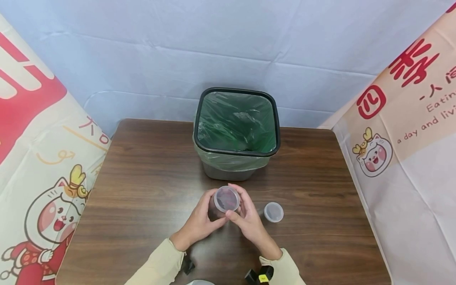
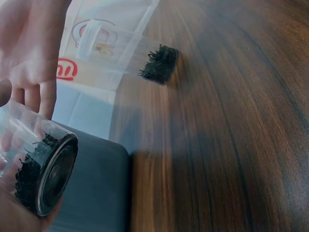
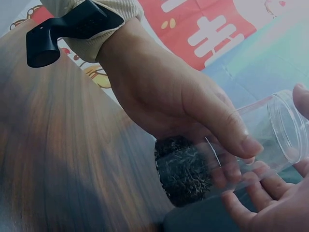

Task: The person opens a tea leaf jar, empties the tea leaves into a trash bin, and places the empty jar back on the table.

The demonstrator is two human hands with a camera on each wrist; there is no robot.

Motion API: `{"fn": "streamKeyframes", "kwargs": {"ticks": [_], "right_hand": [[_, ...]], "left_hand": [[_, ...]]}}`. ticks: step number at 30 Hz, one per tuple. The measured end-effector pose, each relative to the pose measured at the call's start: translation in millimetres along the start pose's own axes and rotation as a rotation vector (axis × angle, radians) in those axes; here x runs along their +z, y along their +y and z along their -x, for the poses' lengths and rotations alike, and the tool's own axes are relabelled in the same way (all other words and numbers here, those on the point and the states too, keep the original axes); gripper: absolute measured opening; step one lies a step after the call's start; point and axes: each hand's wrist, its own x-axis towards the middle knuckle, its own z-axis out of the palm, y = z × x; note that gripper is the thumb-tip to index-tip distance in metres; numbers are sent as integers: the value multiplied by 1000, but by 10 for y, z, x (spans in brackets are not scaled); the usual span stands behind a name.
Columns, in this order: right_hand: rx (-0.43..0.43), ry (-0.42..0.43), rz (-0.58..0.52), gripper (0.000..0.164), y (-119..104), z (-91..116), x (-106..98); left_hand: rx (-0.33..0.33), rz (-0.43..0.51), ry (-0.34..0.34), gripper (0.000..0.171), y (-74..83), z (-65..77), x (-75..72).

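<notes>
Brown wood-grain table (image 1: 320, 190) | pale-blue backdrop (image 1: 178, 47) | left fingers (image 1: 206, 196), right fingers (image 1: 244, 194) curled round clear jar (image 1: 227, 198)

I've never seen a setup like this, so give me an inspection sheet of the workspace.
Surface: brown wood-grain table.
Job's things: clear jar in hand, dark shreds at its bottom; second jar standing beside it, similar contents; bag-lined bin on the table beyond.
Clutter: pale object at the head view's lower edge, too cropped to identify.
Hands: left hand and right hand both hold the clear jar.
Cables: nothing seen.
Surroundings: pale backdrop behind, cartoon-printed sheets at both sides.
</notes>
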Motion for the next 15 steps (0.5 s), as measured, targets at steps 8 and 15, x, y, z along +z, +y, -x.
{"fn": "streamKeyframes", "kwargs": {"ticks": [8, 15], "right_hand": [[14, -13, 1, 65, 15, 16, -20], [-5, 24, 19, 85, 26, 9, 5]], "left_hand": [[11, -1, -4, 75, -2, 6, -3], [21, -13, -15, 76, 1, 2, -6]]}}
